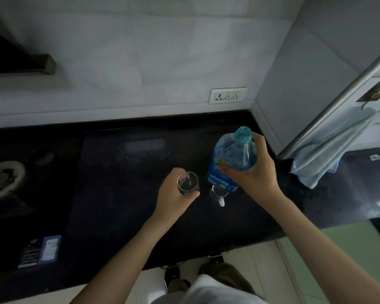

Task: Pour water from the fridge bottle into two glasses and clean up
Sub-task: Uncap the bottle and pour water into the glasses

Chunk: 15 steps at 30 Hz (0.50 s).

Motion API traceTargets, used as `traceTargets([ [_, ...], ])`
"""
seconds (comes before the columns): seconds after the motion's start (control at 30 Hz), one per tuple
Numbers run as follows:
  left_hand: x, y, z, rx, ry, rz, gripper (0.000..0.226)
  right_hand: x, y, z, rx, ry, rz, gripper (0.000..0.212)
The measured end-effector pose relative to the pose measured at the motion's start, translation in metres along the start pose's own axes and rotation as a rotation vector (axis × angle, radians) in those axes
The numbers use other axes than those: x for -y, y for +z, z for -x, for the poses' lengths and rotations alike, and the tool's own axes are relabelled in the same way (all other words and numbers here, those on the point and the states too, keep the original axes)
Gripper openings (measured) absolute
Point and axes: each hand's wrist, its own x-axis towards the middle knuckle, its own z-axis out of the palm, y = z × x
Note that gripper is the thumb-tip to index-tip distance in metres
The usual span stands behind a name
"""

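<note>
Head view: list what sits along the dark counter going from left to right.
Stove burner → printed label → glass gripped by the left hand → second glass → blue bottle held by the right hand → hanging cloth.

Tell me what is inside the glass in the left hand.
The glass gripped by the left hand looks to hold some clear water, with glints inside. Its level is unclear; fingers cover its far side and the black counter shows through.
</note>
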Motion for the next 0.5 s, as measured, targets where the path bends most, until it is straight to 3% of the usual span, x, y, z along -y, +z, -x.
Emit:
traceTargets([
  [0.27, -0.049, -0.04, -0.008, 0.021, 0.124, 0.187, 0.065, 0.025, -0.024, -0.007, 0.079, -0.15, -0.134, 0.077],
  [0.5, -0.124, -0.066, -0.013, -0.031, 0.252, 0.362, 0.051, 0.062, -0.056, -0.04, 0.166, -0.413, 0.087, 0.093],
])
